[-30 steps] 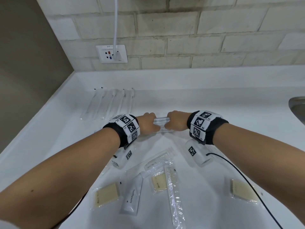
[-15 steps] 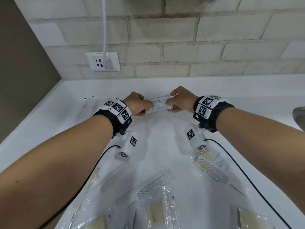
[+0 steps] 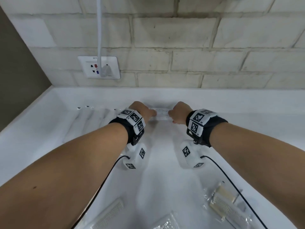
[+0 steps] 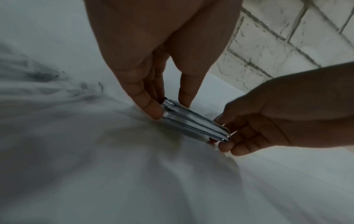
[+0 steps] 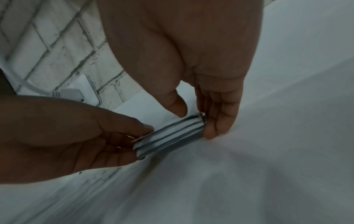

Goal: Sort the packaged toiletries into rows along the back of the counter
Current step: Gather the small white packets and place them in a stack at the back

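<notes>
A small stack of white shampoo sachets (image 3: pixel 160 114) is held on edge, low over the white counter (image 3: pixel 165 162) near its back wall. My left hand (image 3: pixel 142 111) pinches the stack's left end between thumb and fingers, and my right hand (image 3: pixel 179 113) pinches the right end. The left wrist view shows my left hand (image 4: pixel 170 108) on the near end of the sachets (image 4: pixel 193 122). From the right wrist, my right hand (image 5: pixel 197 122) grips the sachets (image 5: pixel 170 136), whose lower edge looks at counter level.
Wrapped toothbrushes (image 3: pixel 92 119) lie in a row at the back left. Packaged combs (image 3: pixel 112 214) (image 3: pixel 226 207) and a tan soap packet (image 3: pixel 226 193) lie at the front. A wall socket (image 3: pixel 99 66) with a plugged cable sits above the counter's back left.
Both hands have carried the sachet stack away from me, from mid-counter to the back wall, and lowered it toward the surface. The grip on both ends is unchanged.
</notes>
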